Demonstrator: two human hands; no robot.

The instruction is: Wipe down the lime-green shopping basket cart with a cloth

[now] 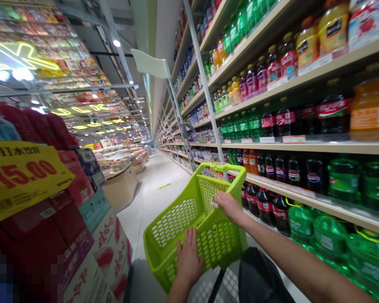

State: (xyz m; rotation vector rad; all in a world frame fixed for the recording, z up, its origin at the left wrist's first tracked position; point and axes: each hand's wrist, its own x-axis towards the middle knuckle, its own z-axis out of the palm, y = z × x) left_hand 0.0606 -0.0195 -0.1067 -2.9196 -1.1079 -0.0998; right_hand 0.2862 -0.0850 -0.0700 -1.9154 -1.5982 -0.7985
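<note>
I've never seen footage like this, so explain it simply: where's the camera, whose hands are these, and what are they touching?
There's no machine here, just a person's two bare hands. This single picture comes from a camera worn on their head, looking forward and down.

The left hand rests against the near side of a green basket, fingers stretched out. The right hand lies over its near rim, fingers pointing inward; how firm that grip is, I can't tell.

On the right, shelves hold drink bottles. On the left, a yellow price sign reads 15.00, near stacked boxes. A pale floor runs between.
</note>
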